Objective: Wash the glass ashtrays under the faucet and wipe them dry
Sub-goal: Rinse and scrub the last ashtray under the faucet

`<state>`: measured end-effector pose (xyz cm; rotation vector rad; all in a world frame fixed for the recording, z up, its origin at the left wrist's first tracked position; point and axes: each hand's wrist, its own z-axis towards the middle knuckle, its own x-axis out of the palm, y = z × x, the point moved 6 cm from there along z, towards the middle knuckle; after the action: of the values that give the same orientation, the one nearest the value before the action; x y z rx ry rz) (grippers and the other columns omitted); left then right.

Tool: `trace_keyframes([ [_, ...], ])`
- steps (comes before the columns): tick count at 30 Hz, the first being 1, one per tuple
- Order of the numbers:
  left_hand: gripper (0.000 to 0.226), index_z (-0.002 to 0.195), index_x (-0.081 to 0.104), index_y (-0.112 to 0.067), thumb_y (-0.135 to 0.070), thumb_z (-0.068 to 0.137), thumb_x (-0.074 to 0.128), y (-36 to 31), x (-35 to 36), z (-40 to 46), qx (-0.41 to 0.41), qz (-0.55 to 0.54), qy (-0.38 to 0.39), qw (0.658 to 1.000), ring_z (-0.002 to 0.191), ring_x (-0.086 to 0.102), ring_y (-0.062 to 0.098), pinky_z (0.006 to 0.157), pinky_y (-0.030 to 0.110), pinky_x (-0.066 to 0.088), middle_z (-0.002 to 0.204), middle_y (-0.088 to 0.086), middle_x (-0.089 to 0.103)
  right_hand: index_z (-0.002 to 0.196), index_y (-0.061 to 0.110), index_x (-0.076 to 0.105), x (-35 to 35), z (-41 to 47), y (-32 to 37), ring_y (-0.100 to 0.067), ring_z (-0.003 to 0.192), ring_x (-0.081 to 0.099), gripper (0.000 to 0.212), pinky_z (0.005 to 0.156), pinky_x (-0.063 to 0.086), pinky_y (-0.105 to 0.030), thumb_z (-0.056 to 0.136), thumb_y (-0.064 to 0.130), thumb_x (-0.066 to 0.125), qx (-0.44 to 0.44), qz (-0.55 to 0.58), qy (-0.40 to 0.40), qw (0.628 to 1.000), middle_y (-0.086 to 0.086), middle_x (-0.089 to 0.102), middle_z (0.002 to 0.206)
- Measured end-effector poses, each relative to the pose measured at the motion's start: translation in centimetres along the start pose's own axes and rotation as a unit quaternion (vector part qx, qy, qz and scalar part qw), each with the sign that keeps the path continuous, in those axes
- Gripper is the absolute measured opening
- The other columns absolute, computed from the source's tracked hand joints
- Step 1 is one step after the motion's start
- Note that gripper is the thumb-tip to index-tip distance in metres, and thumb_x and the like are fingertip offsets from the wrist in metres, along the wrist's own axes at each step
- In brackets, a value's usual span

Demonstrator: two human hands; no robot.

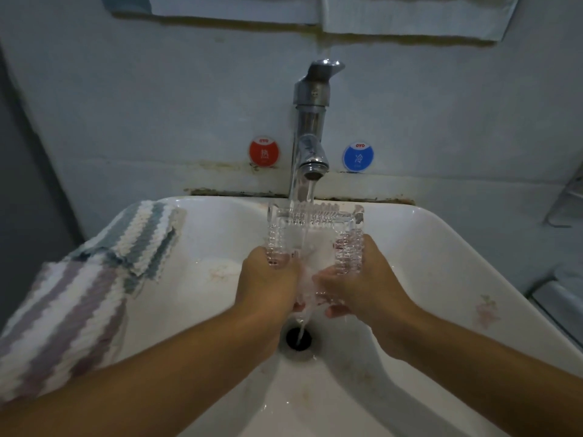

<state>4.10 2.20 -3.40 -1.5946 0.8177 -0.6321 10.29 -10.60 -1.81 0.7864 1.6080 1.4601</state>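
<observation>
both hands on ashtray (315, 238), held tilted under faucet (310, 121), dead centre over sink (426, 247). water stream hits glass, runs off toward drain (298, 338) at 6 o'clock. left hand (268, 279) grips left edge, fingers curled under; right hand (356, 285) grips right edge, thumb on top, fingers wrapped below. striped towels (94, 279) draped on rim at 9 o'clock. red sticker (264, 152) and blue sticker (358, 156) on wall flank faucet

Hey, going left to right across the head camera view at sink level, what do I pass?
Striped towel draped over the sink's left rim, left hand gripping the glass ashtray, right hand gripping its other side, then the sink's right rim with a small flower decal.
</observation>
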Motion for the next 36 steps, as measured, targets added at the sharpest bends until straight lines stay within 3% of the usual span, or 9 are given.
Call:
trace_keyframes([
  [4,0.037,0.112,0.063,-0.011,0.010,0.082,0.057,-0.7,-0.3,0.4,-0.016,0.011,0.017,1.000,0.084,0.069,0.029,0.061,0.035,0.057,0.100,0.011,0.071,0.123,0.027,0.052,0.2,0.4,-0.3,-0.020,0.084,0.073,0.053,0.061,0.058,-0.027,0.083,-0.003,0.069,0.019,0.045,0.043,0.998,-0.002,0.072,0.106],
  [7,0.034,0.110,0.064,-0.008,0.010,0.081,0.068,-1.4,-0.4,0.3,0.004,0.017,0.029,0.999,0.084,0.068,0.028,0.061,0.033,0.057,0.098,0.012,0.070,0.122,0.026,0.054,0.4,0.6,-0.4,-0.023,0.089,0.073,0.055,0.064,0.059,-0.028,0.080,-0.005,0.072,0.019,0.053,0.043,0.998,-0.004,0.072,0.109],
  [12,0.056,0.110,0.066,-0.013,-0.011,0.061,0.094,-1.4,-0.1,-0.1,0.045,0.040,0.041,0.997,0.080,0.073,0.027,0.052,0.028,0.057,0.094,0.007,0.074,0.110,0.022,0.059,0.3,-0.1,0.1,-0.017,0.065,0.071,0.049,0.058,0.057,-0.029,0.073,0.002,0.085,-0.018,0.057,-0.008,0.998,-0.005,0.073,0.085],
  [17,0.023,0.108,0.064,-0.014,0.001,0.090,0.065,-2.3,-0.6,0.0,0.067,0.044,0.010,0.997,0.079,0.071,0.027,0.053,0.030,0.057,0.098,0.008,0.072,0.107,0.030,0.055,0.4,-0.2,0.4,-0.013,0.079,0.071,0.041,0.060,0.057,-0.027,0.088,-0.003,0.067,-0.009,0.066,0.007,0.998,0.006,0.071,0.092],
  [20,0.026,0.108,0.063,-0.012,0.005,0.093,0.051,-2.7,-0.9,0.3,0.068,0.056,-0.001,0.996,0.082,0.069,0.025,0.056,0.030,0.057,0.099,0.008,0.069,0.107,0.032,0.057,0.5,-0.3,0.3,-0.012,0.083,0.072,0.048,0.064,0.060,-0.027,0.088,-0.011,0.058,0.009,0.070,0.028,0.997,0.010,0.073,0.090],
  [24,0.016,0.105,0.064,-0.012,-0.002,0.092,0.067,-2.7,-0.6,0.1,0.085,0.066,0.022,0.994,0.076,0.070,0.023,0.056,0.031,0.060,0.095,0.008,0.071,0.117,0.026,0.056,0.2,-0.1,0.1,-0.020,0.089,0.072,0.048,0.059,0.058,-0.026,0.087,-0.012,0.060,0.018,0.050,-0.003,0.999,0.000,0.071,0.104],
  [28,0.037,0.104,0.065,-0.010,-0.016,0.075,0.087,-2.3,-0.6,0.2,0.069,0.096,0.036,0.992,0.067,0.072,0.024,0.051,0.025,0.058,0.087,0.011,0.073,0.112,0.024,0.054,0.1,-0.2,0.1,-0.021,0.077,0.074,0.044,0.053,0.054,-0.025,0.082,0.000,0.077,0.023,0.021,-0.020,0.999,-0.004,0.072,0.096],
  [33,0.016,0.110,0.065,-0.006,-0.008,0.094,0.066,-1.8,-0.1,0.2,0.030,0.058,0.060,0.996,0.066,0.072,0.027,0.055,0.036,0.062,0.097,0.016,0.071,0.108,0.006,0.057,-0.7,0.0,0.2,-0.023,0.056,0.068,0.014,0.045,0.050,-0.030,0.095,0.002,0.060,0.015,-0.007,-0.065,0.998,-0.017,0.070,0.082],
  [36,0.020,0.115,0.065,-0.010,-0.008,0.095,0.063,-1.7,0.5,0.4,0.025,0.055,0.086,0.994,0.077,0.074,0.029,0.056,0.037,0.063,0.102,0.014,0.071,0.105,0.003,0.059,-1.4,0.3,-0.1,-0.022,0.054,0.066,0.012,0.047,0.049,-0.031,0.096,0.000,0.051,0.030,-0.010,-0.080,0.996,-0.021,0.069,0.085],
])
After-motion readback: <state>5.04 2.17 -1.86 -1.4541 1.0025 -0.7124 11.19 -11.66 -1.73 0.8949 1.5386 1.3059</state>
